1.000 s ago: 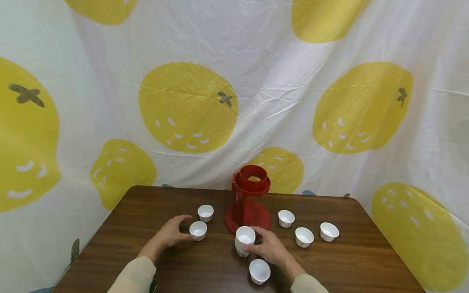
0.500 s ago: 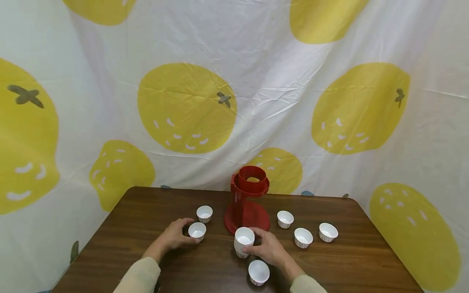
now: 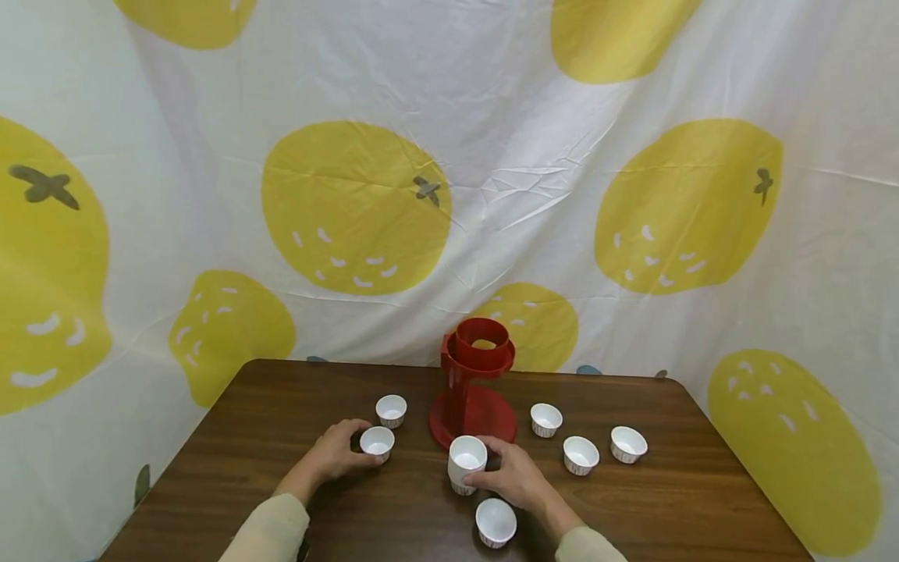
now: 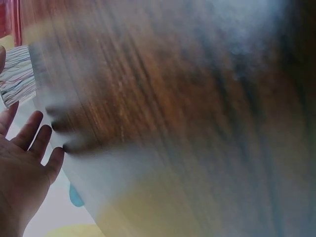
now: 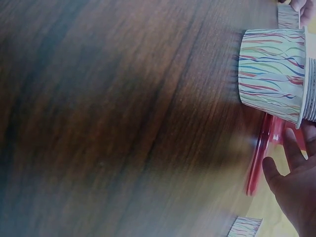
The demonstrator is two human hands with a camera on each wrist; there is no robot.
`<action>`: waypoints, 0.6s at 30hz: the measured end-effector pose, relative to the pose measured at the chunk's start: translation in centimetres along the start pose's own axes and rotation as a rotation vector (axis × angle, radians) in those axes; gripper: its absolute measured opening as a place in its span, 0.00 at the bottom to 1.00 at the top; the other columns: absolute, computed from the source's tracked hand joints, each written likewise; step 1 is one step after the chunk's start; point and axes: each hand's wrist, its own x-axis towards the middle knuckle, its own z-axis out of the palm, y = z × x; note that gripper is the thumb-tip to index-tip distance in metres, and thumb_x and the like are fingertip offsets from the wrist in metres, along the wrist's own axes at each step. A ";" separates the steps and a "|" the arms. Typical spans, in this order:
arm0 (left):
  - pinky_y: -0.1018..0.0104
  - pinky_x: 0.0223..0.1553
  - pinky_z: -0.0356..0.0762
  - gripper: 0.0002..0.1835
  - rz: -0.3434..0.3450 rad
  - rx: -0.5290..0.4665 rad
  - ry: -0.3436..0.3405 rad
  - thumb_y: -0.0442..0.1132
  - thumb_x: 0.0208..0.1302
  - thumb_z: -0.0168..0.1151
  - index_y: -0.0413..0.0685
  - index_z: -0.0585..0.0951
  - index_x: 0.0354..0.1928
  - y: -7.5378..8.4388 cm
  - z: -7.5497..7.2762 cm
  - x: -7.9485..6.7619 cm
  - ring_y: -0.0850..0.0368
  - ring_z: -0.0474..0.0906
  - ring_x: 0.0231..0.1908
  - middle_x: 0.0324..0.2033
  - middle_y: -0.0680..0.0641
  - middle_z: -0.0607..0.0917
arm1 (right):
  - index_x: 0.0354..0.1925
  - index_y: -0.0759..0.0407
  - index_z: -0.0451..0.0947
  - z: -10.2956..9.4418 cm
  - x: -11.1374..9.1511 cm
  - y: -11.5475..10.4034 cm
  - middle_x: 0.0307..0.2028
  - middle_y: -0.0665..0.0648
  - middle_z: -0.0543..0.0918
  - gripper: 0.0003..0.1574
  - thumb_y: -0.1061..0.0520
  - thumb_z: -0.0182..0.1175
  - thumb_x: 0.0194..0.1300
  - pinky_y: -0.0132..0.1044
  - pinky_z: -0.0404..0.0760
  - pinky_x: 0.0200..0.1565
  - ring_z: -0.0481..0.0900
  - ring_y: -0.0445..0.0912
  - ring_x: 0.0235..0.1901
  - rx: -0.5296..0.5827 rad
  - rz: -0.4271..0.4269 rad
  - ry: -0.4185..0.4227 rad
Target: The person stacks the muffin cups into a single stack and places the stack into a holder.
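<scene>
In the head view my left hand [image 3: 335,453] has its thumb and index finger around a small white paper cup [image 3: 377,443] on the table. Its other fingers [image 4: 37,143] spread out straight in the left wrist view, where the cup [image 4: 18,74] shows coloured streaks. My right hand [image 3: 516,474] holds a short stack of nested paper cups [image 3: 467,462] between thumb and fingers. Seen from the right wrist, the streaked bottom cup [image 5: 272,74] stands on the wood with stacked rims above it. A single paper cup [image 3: 495,523] sits in front of the stack.
A red stand with a ring-shaped holder [image 3: 481,355] rises behind the stack. One paper cup [image 3: 391,410] stands just behind the left one. Three more, including a cup [image 3: 580,455], are spread to the right on the brown table [image 3: 667,515]. A lemon-print cloth [image 3: 506,156] hangs behind.
My left hand has moved slightly right and closed its thumb and finger in around the paper cup. The right hand keeps its hold on the stack, unmoved.
</scene>
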 end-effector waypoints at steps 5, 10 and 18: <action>0.42 0.59 0.66 0.33 0.008 -0.038 0.007 0.47 0.48 0.80 0.38 0.79 0.53 0.2 0.0 0.0 0.38 0.73 0.56 0.51 0.41 0.81 | 0.60 0.58 0.77 0.0 0.0 0.0 0.46 0.51 0.84 0.39 0.48 0.77 0.52 0.50 0.74 0.52 0.80 0.50 0.48 0.001 -0.014 0.001; 0.42 0.59 0.67 0.32 0.012 -0.074 0.012 0.46 0.48 0.80 0.37 0.79 0.52 0.5 -0.2 0.0 0.39 0.74 0.55 0.49 0.42 0.81 | 0.60 0.58 0.77 0.0 0.0 0.0 0.46 0.51 0.84 0.39 0.47 0.77 0.51 0.50 0.74 0.52 0.79 0.50 0.49 -0.006 -0.017 0.006; 0.42 0.59 0.67 0.31 0.031 -0.117 0.027 0.44 0.48 0.80 0.36 0.79 0.52 0.8 -0.4 0.2 0.40 0.74 0.55 0.49 0.42 0.81 | 0.60 0.58 0.77 0.0 0.2 0.1 0.47 0.51 0.84 0.40 0.48 0.77 0.52 0.50 0.74 0.52 0.80 0.49 0.48 0.010 -0.006 -0.004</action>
